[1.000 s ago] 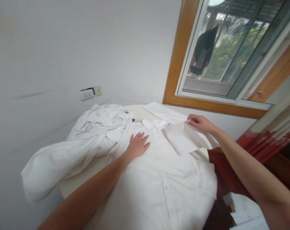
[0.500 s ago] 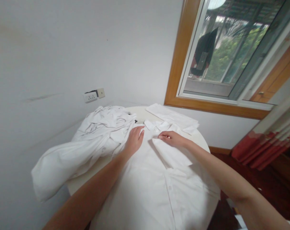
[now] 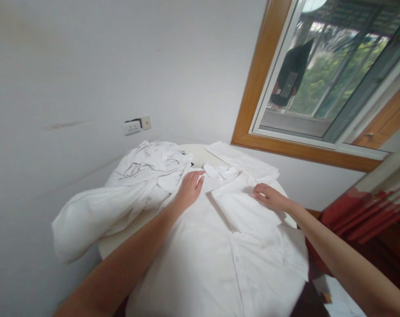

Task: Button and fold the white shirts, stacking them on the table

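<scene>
A white button-up shirt [image 3: 193, 264] lies spread over a round cream table [image 3: 200, 155], its collar toward the far side and its button strip running toward me. My left hand [image 3: 189, 189] rests on the shirt near the collar, fingers stretched out and holding nothing. On the right side, a flap of the shirt [image 3: 242, 204] is folded over. My right hand [image 3: 268, 196] is at this flap, its fingers curled together on the cloth; the grip is partly hidden.
A heap of crumpled white clothes [image 3: 147, 176] lies on the left, one part hanging over the table edge. Folded white cloth [image 3: 242, 159] sits at the back right. Behind are a wall with a socket [image 3: 132, 127], a wood-framed window [image 3: 246, 127] and a red-white curtain [image 3: 354, 211].
My right hand has moved right, away from the collar, and the folded flap is spread wider. My left hand stays near the collar. The view has shifted slightly.
</scene>
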Demonstrator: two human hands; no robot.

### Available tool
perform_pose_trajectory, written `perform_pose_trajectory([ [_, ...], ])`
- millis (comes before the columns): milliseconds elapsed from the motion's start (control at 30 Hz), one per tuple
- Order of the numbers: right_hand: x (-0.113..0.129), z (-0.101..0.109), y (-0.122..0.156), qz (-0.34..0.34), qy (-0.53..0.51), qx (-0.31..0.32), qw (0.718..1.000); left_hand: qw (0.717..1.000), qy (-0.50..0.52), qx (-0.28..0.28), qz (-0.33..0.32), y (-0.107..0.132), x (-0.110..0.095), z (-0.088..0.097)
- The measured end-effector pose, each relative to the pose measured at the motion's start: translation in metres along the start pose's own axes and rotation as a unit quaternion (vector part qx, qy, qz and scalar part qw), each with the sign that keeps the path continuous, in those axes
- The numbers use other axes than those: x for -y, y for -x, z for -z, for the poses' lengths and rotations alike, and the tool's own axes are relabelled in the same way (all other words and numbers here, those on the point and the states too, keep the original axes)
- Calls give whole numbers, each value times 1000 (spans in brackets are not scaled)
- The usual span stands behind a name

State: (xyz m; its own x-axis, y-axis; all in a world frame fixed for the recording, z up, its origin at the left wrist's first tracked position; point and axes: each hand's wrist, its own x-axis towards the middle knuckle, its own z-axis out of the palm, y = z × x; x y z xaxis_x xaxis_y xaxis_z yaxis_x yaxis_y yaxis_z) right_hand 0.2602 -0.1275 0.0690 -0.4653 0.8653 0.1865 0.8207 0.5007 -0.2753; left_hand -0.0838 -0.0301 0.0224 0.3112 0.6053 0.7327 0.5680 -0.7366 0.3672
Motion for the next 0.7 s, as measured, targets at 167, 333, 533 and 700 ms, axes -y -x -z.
perform_pose_trajectory([
  [167, 49, 8, -13, -43, -145, -24, 988, 999, 41, 3, 2, -1, -2, 2],
  [333, 102, -8, -39, 13, -264, -33, 964, 981, 179, 65, 33, -4, -14, 13],
  [533, 108, -21, -70, 101, -244, 72, 962, 881, 324, 330, 102, -11, -20, 35],
  [700, 23, -13, -92, -145, -39, -87, 985, 839, 317, 427, 115, -15, -18, 47],
])
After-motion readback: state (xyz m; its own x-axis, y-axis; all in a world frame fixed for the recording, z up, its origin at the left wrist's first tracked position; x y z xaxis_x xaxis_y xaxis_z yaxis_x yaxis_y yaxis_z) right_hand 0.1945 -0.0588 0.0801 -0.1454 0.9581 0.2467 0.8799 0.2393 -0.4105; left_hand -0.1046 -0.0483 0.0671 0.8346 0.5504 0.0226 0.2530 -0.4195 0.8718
